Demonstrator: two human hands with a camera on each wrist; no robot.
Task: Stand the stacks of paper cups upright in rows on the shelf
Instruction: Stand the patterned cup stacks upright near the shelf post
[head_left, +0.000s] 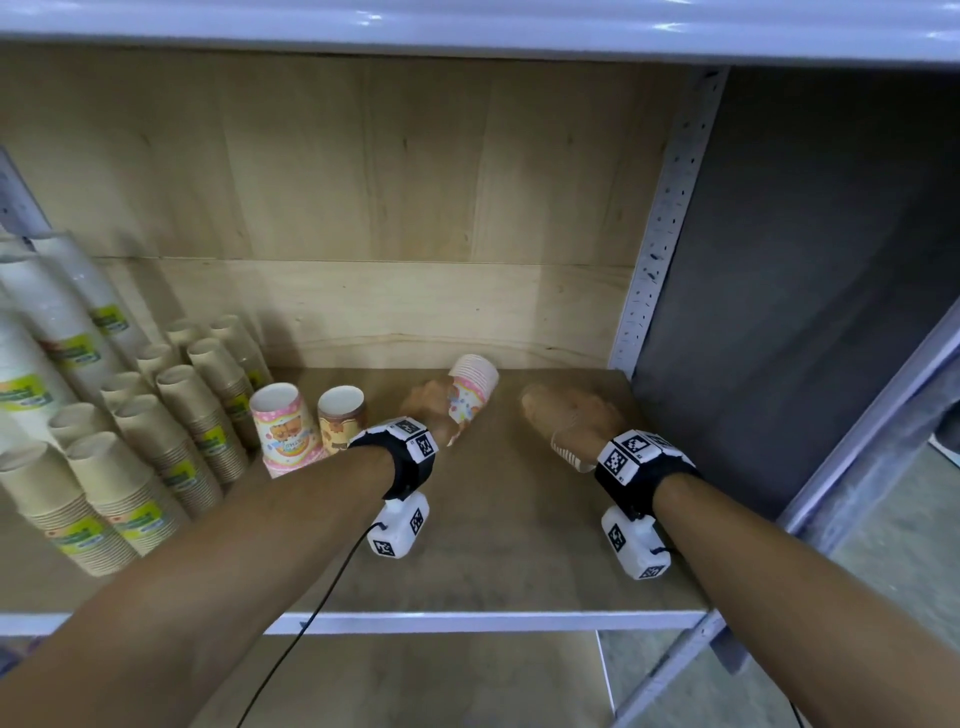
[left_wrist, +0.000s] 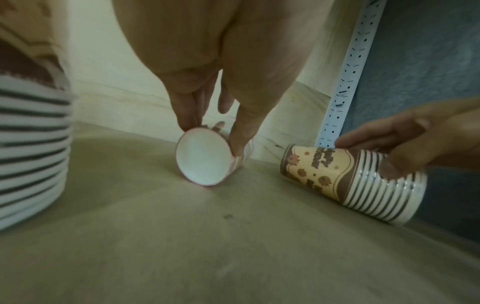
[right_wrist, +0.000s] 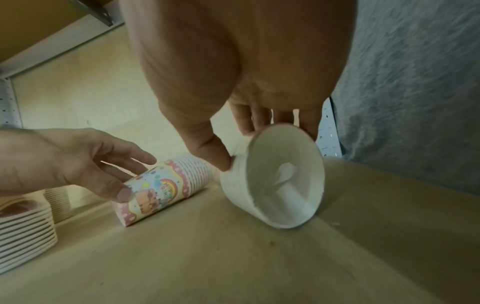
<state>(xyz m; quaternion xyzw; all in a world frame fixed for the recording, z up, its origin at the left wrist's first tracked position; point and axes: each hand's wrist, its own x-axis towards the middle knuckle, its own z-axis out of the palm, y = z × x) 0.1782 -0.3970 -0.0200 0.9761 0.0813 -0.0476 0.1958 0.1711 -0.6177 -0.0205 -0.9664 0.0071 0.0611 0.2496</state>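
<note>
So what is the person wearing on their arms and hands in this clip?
Both forearms are bare, no sleeves or gloves. Each wrist carries a black strap topped with white blocks printed with black square markers, and a white camera box hangs below. A thin black cable trails from the left one. Left hand and right hand are bare.

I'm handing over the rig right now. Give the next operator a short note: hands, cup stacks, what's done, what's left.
Left hand: grips the pink cup stack, tilted on the shelf.
Right hand: grips the brown birthday stack, also tilted, not upright.
Done: kraft stacks stand in rows at the left; one pink stack and one brown stack stand beside them.
Left: stand both held stacks upright next to those two, continuing the row.
</note>
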